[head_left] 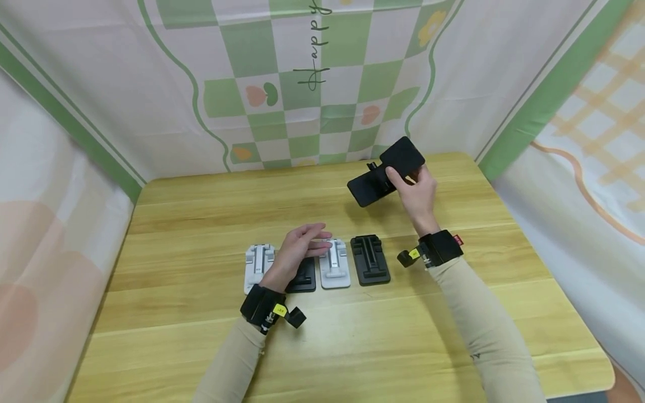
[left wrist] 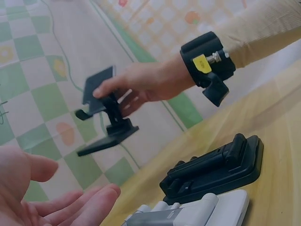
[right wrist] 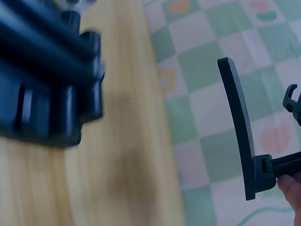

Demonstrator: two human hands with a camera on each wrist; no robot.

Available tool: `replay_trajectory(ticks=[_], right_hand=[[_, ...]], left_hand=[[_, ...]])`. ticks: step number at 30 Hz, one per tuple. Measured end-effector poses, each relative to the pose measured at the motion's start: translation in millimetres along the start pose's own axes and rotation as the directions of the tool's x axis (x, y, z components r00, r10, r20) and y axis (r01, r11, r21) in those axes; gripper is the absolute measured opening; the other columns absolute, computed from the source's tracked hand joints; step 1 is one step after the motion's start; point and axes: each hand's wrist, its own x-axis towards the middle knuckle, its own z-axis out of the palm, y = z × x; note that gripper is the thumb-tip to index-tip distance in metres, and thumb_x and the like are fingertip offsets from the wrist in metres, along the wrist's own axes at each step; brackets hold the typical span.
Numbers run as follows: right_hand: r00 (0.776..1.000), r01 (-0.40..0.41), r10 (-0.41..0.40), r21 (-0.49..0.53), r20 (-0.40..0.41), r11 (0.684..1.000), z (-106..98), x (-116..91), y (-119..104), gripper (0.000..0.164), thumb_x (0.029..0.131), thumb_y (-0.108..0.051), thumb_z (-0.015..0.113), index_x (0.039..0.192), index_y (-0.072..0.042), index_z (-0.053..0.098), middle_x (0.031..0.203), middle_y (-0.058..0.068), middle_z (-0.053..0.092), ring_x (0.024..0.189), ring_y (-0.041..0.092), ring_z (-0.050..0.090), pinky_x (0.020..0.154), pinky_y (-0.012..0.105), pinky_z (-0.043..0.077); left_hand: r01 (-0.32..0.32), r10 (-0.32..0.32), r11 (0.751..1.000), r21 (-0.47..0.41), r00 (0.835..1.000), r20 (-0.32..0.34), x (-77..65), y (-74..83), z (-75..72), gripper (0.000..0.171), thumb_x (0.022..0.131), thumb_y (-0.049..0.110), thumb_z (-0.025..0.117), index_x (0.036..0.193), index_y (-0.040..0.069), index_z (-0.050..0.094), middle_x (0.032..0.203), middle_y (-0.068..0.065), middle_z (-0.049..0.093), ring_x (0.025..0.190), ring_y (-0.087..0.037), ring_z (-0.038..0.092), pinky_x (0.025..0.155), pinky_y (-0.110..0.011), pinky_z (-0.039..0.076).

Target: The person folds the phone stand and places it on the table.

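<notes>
Raised over the back right of the table, an unfolded black phone stand (head_left: 402,157) is gripped by my right hand (head_left: 420,197), thumb on the near side. Its base plate and upper plate spread apart around a hinged arm, as the left wrist view of the stand (left wrist: 108,141) shows. My left hand (head_left: 296,252) hovers over the row of folded stands, fingers extended and nothing between them. Beneath it, a black folded stand (head_left: 303,281) is partly hidden. Its fingertips overlap a white folded stand (head_left: 335,271) in the head view.
Another white folded stand (head_left: 253,272) lies at the row's left end, and a black folded stand (head_left: 372,263) at its right end. The wooden table (head_left: 201,224) meets a patterned cloth (head_left: 297,123) along its back edge. Cloth also hangs at both sides.
</notes>
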Motion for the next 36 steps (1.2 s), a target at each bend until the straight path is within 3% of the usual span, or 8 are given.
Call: replay_trajectory(ticks=[8,16,20,25,29,33,36], right_hand=[[0.984,0.090,-0.099,0.066,0.147,0.994,10.2,-16.2,-31.6,0.042,0.093,-0.018,0.078,0.131,-0.006,0.066,0.110,-0.002,0.067,0.101,0.011,0.067,0.091,0.022,0.056],[0.947,0.204,-0.229,0.129,0.227,0.970,18.5,-29.7,-51.8,0.036,0.088,-0.005,0.079,0.122,0.002,0.069,0.104,-0.008,0.071,0.090,0.012,0.068,0.080,0.021,0.056],[0.910,0.267,-0.302,0.157,0.283,0.951,21.7,-34.7,-52.5,0.031,0.086,0.001,0.078,0.116,0.005,0.071,0.103,-0.010,0.072,0.088,0.010,0.069,0.078,0.021,0.056],[0.859,0.285,-0.337,0.186,0.385,0.940,23.1,-40.2,-50.4,0.029,0.084,0.006,0.076,0.113,0.007,0.071,0.100,-0.012,0.072,0.086,0.009,0.068,0.078,0.021,0.056],[0.817,0.252,-0.310,0.182,0.487,0.950,23.1,-43.6,-49.4,0.030,0.086,0.003,0.077,0.115,0.005,0.071,0.102,-0.006,0.073,0.089,0.010,0.069,0.080,0.023,0.057],[0.774,0.201,-0.253,0.153,0.581,0.968,23.2,-46.4,-50.4,0.030,0.088,-0.004,0.078,0.117,0.001,0.072,0.105,0.005,0.075,0.095,0.012,0.070,0.083,0.025,0.057],[0.740,0.181,-0.221,0.129,0.635,0.975,23.5,-48.2,-51.9,0.030,0.089,-0.008,0.078,0.117,0.000,0.072,0.107,0.011,0.075,0.097,0.014,0.069,0.085,0.026,0.056]], left_hand=[[-0.009,0.010,0.998,-0.058,1.000,0.024,2.9,-1.6,-0.1,0.050,0.111,0.035,0.047,0.149,0.003,0.051,0.134,-0.019,0.067,0.106,-0.023,0.074,0.093,-0.033,0.059],[-0.045,0.059,0.988,-0.145,0.993,0.099,4.7,-0.3,-1.7,0.057,0.113,0.040,0.037,0.148,-0.002,0.050,0.140,-0.029,0.059,0.108,-0.023,0.074,0.092,-0.034,0.059],[-0.064,0.083,0.980,-0.191,0.992,0.096,3.1,1.3,-1.0,0.055,0.112,0.042,0.039,0.139,-0.003,0.056,0.129,-0.026,0.068,0.105,-0.022,0.074,0.094,-0.036,0.059],[-0.100,0.129,0.970,-0.222,0.984,0.120,-0.9,2.1,-0.7,0.051,0.111,0.039,0.042,0.134,-0.004,0.057,0.099,-0.001,0.077,0.094,-0.014,0.075,0.100,-0.043,0.055],[-0.120,0.163,0.966,-0.230,0.970,0.180,-3.2,2.1,-1.2,0.050,0.110,0.029,0.045,0.145,-0.007,0.050,0.103,0.001,0.074,0.092,-0.011,0.075,0.102,-0.050,0.053],[-0.112,0.155,0.974,-0.196,0.963,0.222,-4.0,1.0,-1.5,0.050,0.107,0.017,0.051,0.151,-0.005,0.045,0.112,-0.002,0.074,0.093,-0.009,0.075,0.091,-0.039,0.060],[-0.115,0.154,0.979,-0.166,0.957,0.246,-3.7,-0.2,-1.5,0.052,0.104,0.010,0.054,0.153,-0.003,0.043,0.106,-0.001,0.077,0.090,-0.008,0.075,0.082,-0.028,0.061]])
